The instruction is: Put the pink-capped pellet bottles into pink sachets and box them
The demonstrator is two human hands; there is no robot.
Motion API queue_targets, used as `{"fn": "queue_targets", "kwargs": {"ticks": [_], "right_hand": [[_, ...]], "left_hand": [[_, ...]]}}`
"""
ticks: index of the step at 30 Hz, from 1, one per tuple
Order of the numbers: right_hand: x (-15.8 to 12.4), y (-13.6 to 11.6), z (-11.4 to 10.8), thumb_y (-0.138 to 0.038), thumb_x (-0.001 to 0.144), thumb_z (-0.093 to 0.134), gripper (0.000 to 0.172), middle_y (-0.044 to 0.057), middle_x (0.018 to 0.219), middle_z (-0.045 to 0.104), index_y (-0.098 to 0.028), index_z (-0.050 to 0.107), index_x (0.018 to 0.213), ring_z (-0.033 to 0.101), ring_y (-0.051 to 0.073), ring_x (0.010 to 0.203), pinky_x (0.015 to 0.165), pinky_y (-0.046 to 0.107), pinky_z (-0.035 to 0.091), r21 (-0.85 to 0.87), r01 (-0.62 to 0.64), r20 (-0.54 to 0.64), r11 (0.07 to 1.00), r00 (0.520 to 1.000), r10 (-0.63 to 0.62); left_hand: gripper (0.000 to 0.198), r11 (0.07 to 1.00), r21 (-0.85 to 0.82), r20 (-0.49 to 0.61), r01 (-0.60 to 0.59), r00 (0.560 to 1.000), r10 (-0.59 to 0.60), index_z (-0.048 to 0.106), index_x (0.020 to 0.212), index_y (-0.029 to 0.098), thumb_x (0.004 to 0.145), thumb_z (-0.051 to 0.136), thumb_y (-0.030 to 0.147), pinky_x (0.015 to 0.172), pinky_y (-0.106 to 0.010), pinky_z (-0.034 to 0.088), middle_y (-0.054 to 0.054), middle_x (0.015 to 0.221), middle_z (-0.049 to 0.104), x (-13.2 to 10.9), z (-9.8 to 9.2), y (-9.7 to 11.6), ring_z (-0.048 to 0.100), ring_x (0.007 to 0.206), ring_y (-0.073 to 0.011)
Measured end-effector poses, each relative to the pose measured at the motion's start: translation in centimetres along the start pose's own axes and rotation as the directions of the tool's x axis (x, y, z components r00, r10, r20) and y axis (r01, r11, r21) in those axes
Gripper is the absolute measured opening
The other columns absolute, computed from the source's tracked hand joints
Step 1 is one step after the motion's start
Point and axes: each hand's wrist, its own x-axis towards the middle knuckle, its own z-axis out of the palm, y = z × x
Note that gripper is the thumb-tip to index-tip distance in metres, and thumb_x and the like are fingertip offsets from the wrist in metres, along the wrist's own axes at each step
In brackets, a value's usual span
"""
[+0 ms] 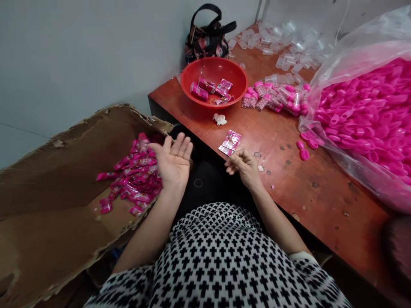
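My left hand (173,160) is palm up with fingers stretched out and nothing in it, hovering at the edge of a torn cardboard box (64,179) that holds a pile of pink wrapped packets (136,177). My right hand (244,164) rests at the near edge of the red-brown table (289,179), fingers curled loosely together; I cannot make out anything in them. Just beyond its fingertips lie pink sachets (230,142) on the table.
A red bowl (214,81) with a few pink packets stands further back. Filled small bottles (276,97), clear empty bottles (285,47), a big plastic bag of pink caps (366,111), loose caps (302,149), a crumpled white scrap (220,119) and a dark handbag (207,36) are around.
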Motion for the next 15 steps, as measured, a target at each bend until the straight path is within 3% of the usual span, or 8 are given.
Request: {"fn": "queue_targets", "kwargs": {"ticks": [2, 6, 8, 11, 13, 15], "right_hand": [[0.1, 0.2, -1.1, -0.043, 0.074, 0.067, 0.028, -0.003, 0.061, 0.067, -0.02, 0.052, 0.073, 0.06, 0.008, 0.045, 0.039, 0.016, 0.047, -0.028, -0.011, -0.06, 1.0, 0.998, 0.009], [0.2, 0.3, -2.3, -0.043, 0.075, 0.067, 0.028, -0.003, 0.061, 0.067, -0.019, 0.052, 0.072, 0.059, 0.008, 0.044, 0.039, 0.016, 0.045, -0.077, -0.015, -0.084, 0.997, 0.996, 0.008], [0.2, 0.2, -2.6, -0.043, 0.075, 0.066, 0.028, -0.003, 0.06, 0.066, -0.019, 0.052, 0.072, 0.058, 0.008, 0.044, 0.039, 0.016, 0.044, -0.102, -0.017, -0.085, 0.995, 0.996, 0.009], [0.2, -0.2, -3.2, -0.044, 0.075, 0.065, 0.029, -0.003, 0.06, 0.066, -0.019, 0.052, 0.073, 0.058, 0.008, 0.044, 0.04, 0.017, 0.044, -0.134, -0.019, -0.099, 0.991, 0.995, 0.006], [0.6, -0.2, -3.6, -0.044, 0.076, 0.065, 0.028, -0.003, 0.06, 0.065, -0.019, 0.052, 0.073, 0.057, 0.008, 0.045, 0.042, 0.017, 0.044, -0.158, -0.018, -0.11, 0.987, 0.994, 0.001], [1.3, -0.1, -3.9, -0.043, 0.077, 0.064, 0.027, -0.003, 0.062, 0.064, -0.019, 0.052, 0.074, 0.058, 0.007, 0.048, 0.046, 0.018, 0.045, -0.191, 0.005, -0.14, 0.982, 0.99, -0.032]], "left_hand": [[0.03, 0.985, 0.169, 0.113, -0.011, 0.994, -0.009, 0.067, 0.097, 0.023, 0.071, 0.071, 0.037, 0.091, -0.032, 0.048, -0.006, 0.105, 0.07, 1.1, 0.9, -2.1, 0.062, 0.107, -0.0194], [0.031, 0.84, 0.504, 0.388, -0.201, 0.922, -0.012, 0.071, 0.087, 0.026, 0.059, 0.079, 0.015, 0.105, -0.032, 0.035, -0.003, 0.122, 0.063, 3.0, 3.3, -7.2, 0.043, 0.129, -0.0194], [0.028, 0.718, 0.616, 0.455, -0.325, 0.89, 0.012, 0.072, 0.084, 0.027, 0.06, 0.078, 0.014, 0.112, -0.038, 0.024, -0.001, 0.123, 0.063, 3.8, 4.0, -9.0, 0.037, 0.133, -0.02], [0.016, 0.445, 0.719, 0.565, -0.534, 0.822, 0.075, 0.073, 0.086, 0.027, 0.071, 0.071, 0.022, 0.115, -0.046, 0.011, -0.001, 0.124, 0.062, 4.9, 4.0, -10.6, 0.037, 0.134, -0.0223], [0.013, 0.283, 0.73, 0.618, -0.622, 0.778, 0.115, 0.073, 0.088, 0.026, 0.078, 0.064, 0.027, 0.115, -0.048, 0.011, -0.001, 0.122, 0.063, 5.3, 3.7, -11.2, 0.041, 0.131, -0.0233], [0.016, 0.203, 0.722, 0.64, -0.662, 0.75, 0.169, 0.072, 0.089, 0.026, 0.083, 0.059, 0.029, 0.114, -0.05, 0.015, -0.002, 0.119, 0.065, 5.4, 3.3, -11.6, 0.046, 0.127, -0.0233]]}}
